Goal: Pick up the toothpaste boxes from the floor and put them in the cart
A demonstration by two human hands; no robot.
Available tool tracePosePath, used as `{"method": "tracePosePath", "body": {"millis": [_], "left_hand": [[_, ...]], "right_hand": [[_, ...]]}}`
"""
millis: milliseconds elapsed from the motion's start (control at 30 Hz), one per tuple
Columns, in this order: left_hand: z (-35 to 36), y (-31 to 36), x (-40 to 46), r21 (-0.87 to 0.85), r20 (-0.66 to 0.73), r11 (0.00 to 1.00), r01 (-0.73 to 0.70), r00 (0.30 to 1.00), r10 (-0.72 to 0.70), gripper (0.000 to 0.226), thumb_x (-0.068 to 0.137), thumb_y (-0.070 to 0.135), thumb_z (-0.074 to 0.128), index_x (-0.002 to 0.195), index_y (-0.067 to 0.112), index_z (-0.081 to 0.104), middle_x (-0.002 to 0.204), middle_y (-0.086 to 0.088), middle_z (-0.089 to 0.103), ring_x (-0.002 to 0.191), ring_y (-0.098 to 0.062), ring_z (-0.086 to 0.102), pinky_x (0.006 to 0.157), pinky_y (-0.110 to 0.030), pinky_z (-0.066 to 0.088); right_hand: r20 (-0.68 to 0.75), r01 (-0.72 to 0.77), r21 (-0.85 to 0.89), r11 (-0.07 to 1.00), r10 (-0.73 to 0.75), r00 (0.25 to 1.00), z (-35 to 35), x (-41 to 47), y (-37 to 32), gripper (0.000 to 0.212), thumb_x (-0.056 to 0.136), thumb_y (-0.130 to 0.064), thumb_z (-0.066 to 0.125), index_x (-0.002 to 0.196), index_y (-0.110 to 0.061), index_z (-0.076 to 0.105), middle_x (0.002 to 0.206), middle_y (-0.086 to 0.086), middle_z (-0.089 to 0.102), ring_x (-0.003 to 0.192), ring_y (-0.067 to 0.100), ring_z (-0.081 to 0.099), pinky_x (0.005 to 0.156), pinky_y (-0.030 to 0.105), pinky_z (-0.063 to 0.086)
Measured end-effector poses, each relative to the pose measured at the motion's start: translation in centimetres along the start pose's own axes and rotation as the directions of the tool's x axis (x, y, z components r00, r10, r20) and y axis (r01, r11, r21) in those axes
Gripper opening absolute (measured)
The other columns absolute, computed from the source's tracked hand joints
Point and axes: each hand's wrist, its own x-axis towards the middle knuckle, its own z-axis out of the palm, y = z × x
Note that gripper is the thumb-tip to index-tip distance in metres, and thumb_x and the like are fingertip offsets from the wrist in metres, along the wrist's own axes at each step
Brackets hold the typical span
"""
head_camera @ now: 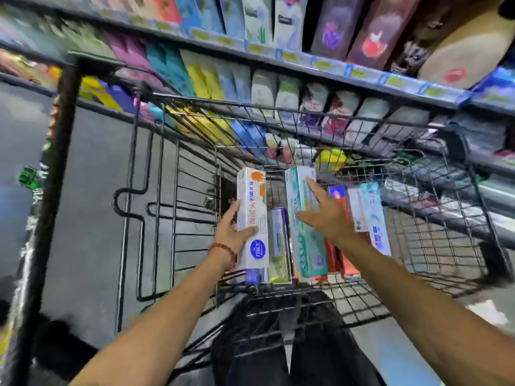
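Observation:
A black wire cart (434, 190) fills the middle of the head view. My left hand (232, 228) grips a white toothpaste box with orange print (252, 201) just above the cart's bottom. My right hand (323, 211) lies with straight fingers on a teal and white toothpaste box (302, 246). Between them lies a grey-green box (278, 246). Right of my right hand are a red box (338, 193) and a light blue and white box (372, 215), all inside the cart.
Store shelves (306, 62) packed with colourful product packs run behind and right of the cart. Grey floor (92, 213) lies to the left. A yellow-green item (331, 158) sits at the cart's far end. My dark trouser legs (278, 349) show below the cart.

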Motion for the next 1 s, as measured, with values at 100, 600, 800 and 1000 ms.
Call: {"method": "tracePosePath", "body": {"millis": [100,600,800,1000], "left_hand": [[0.7,-2.3,0.7,-0.024,0.002,0.994,0.103,0.995,-0.103,0.076,0.078,-0.018,0.061,0.142,0.014,0.036,0.128,-0.025,0.055,0.100,-0.032,0.061,0.081,-0.043,0.054],[2.2,-6.0,3.0,0.391,0.075,0.892,0.226,0.958,-0.276,0.064,0.082,0.005,0.069,0.138,0.009,0.038,0.093,-0.013,0.059,0.078,-0.019,0.054,0.057,-0.021,0.044],[0.8,2.3,3.3,0.722,0.236,0.661,-0.202,0.971,0.039,0.060,0.084,0.012,0.063,0.139,0.009,0.039,0.124,-0.014,0.058,0.111,-0.028,0.057,0.094,-0.030,0.045],[4.6,12.6,0.4,0.823,0.554,0.078,-0.563,0.825,0.108,0.070,0.089,0.028,0.057,0.148,0.016,0.021,0.138,-0.017,0.047,0.125,-0.031,0.047,0.101,-0.035,0.041]], "right_hand": [[0.001,-0.067,-0.085,0.994,0.067,0.998,2.0,0.3,2.3,0.083,0.081,-0.011,0.074,0.149,-0.020,0.028,0.109,0.013,0.064,0.065,0.011,0.056,0.058,0.024,0.044],[-0.011,-0.251,-0.303,0.920,0.259,0.966,6.7,1.3,4.3,0.062,0.085,-0.011,0.057,0.143,-0.011,0.035,0.132,0.014,0.052,0.112,0.027,0.053,0.086,0.030,0.043],[-0.141,-0.177,-0.564,0.807,0.117,0.983,2.2,-1.0,2.2,0.042,0.086,-0.014,0.056,0.127,-0.011,0.049,0.125,0.012,0.055,0.113,0.033,0.053,0.088,0.038,0.046],[-0.384,-0.219,-0.741,0.635,-0.133,0.914,-4.6,-4.9,-2.1,0.044,0.091,-0.038,0.043,0.126,-0.015,0.051,0.136,0.012,0.048,0.119,0.031,0.051,0.099,0.044,0.039]]}}
